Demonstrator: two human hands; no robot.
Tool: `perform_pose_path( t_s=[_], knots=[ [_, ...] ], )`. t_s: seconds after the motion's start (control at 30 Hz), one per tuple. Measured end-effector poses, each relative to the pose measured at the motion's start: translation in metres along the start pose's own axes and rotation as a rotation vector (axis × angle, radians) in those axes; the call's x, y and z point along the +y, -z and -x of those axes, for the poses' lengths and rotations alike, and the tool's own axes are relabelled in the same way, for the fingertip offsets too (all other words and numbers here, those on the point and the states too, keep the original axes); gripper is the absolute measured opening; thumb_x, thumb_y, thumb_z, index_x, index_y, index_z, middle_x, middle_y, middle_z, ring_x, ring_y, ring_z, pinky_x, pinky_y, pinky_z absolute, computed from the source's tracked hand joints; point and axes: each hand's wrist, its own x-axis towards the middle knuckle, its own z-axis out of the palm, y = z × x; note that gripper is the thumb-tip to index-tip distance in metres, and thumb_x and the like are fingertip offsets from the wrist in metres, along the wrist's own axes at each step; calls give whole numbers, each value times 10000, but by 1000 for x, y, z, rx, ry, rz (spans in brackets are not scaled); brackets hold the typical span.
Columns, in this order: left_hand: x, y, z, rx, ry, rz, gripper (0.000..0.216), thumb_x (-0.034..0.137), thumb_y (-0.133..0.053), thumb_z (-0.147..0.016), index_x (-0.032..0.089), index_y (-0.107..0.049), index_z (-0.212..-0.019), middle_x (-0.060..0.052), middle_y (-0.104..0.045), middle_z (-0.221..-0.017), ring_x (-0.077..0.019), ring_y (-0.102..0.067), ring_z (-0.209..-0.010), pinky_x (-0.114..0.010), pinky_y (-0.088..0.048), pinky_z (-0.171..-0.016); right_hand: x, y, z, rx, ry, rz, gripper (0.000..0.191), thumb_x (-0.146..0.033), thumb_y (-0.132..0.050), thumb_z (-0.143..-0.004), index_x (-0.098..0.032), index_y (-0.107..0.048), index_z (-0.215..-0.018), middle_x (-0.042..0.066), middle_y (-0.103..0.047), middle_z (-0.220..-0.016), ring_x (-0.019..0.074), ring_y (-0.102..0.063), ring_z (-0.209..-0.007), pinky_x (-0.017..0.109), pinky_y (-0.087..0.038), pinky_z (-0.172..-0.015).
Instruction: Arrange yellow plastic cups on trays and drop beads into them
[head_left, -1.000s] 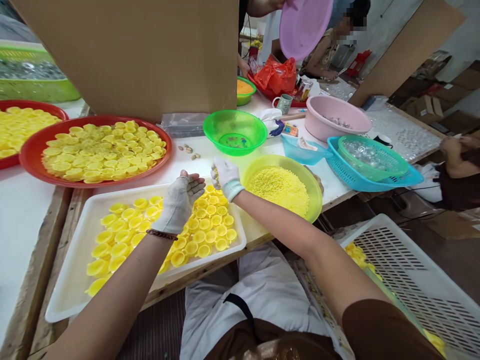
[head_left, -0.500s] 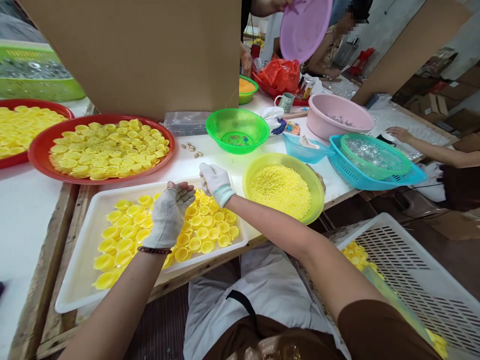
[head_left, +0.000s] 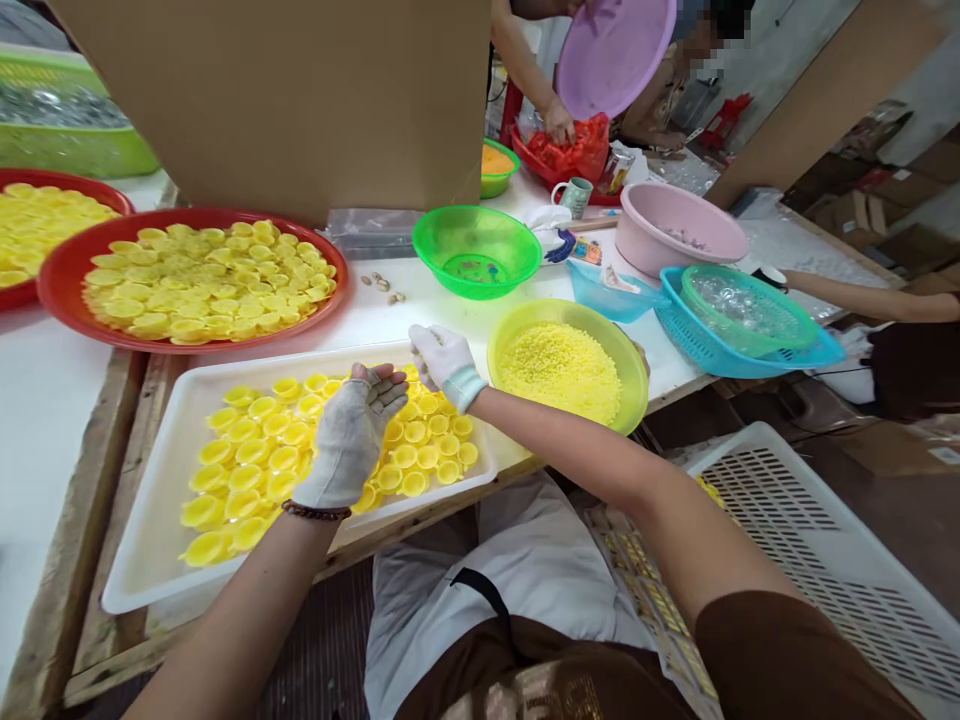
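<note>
My left hand (head_left: 352, 430), in a white glove with bare fingertips, hovers palm up over the white tray (head_left: 142, 490). Its fingers are loosely cupped, and I make out nothing in the palm. My right hand (head_left: 442, 362), also gloved, is beside it at the tray's far edge. The fingers of that hand are pinched together; anything between them is too small or hidden. Small yellow plastic cups (head_left: 251, 455) lie in the tray, many with the hollow side up. Right of my right hand stands a yellow bowl (head_left: 634, 385) heaped with small yellow pellets (head_left: 559, 370).
Red trays (head_left: 56, 290) of pale yellow cups stand left. Behind are a green bowl (head_left: 480, 245), small nut-like pieces (head_left: 382, 284), a mug (head_left: 574, 197) and a cardboard panel (head_left: 277, 100). A pink basin (head_left: 682, 225) and blue basket (head_left: 739, 345) stand right. Other people's arms reach in beyond.
Both my hands have shifted slightly to the right, still close together. Across the table, another person's hand has reached into the red bag.
</note>
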Motion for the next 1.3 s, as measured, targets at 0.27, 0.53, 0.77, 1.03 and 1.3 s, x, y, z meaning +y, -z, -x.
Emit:
perform_pose_path(
  t_s=[0.27,0.53,0.77,1.03,1.3],
  knots=[
    [-29,-35,9,-183,101,21,505,647,-684,-798,159,-656,-923,-81,-710,-899,-195,-690,-856,-365,-545,-876,2,29,39,100,-24,-76,334,-368,-573,-946,-208,-455,-678,-106,-406,-429,43,-325,-308,163,-242,-319],
    [-34,-16,31,-204,157,7,514,631,-674,-814,143,-676,-975,-122,-723,-992,-232,-699,-971,-392,-548,-931,9,38,74,20,4,-94,288,-424,-594,-898,-214,-493,-729,-91,-458,-493,62,-418,-349,182,-281,-341],
    [-36,-1,47,-117,77,5,540,652,-715,-771,155,-701,-981,-110,-724,-1010,-237,-691,-1010,-419,-523,-1007,18,40,89,-22,63,-67,216,-365,-558,-885,-211,-521,-737,-77,-476,-529,63,-433,-385,193,-289,-365],
    [-21,14,54,-25,-52,-12,472,627,-662,-825,182,-715,-970,-96,-725,-1026,-233,-680,-1057,-441,-505,-1053,21,22,67,-83,59,-101,149,-336,-535,-871,-209,-553,-796,-73,-487,-564,67,-449,-412,187,-300,-378],
    [-14,31,63,15,-152,-42,363,529,-650,-865,205,-738,-1004,-81,-723,-1063,-218,-678,-1054,-404,-512,-1049,26,24,83,-115,-11,-139,271,-400,-574,-888,-204,-503,-716,-63,-463,-549,69,-442,-403,190,-276,-364]
  ],
)
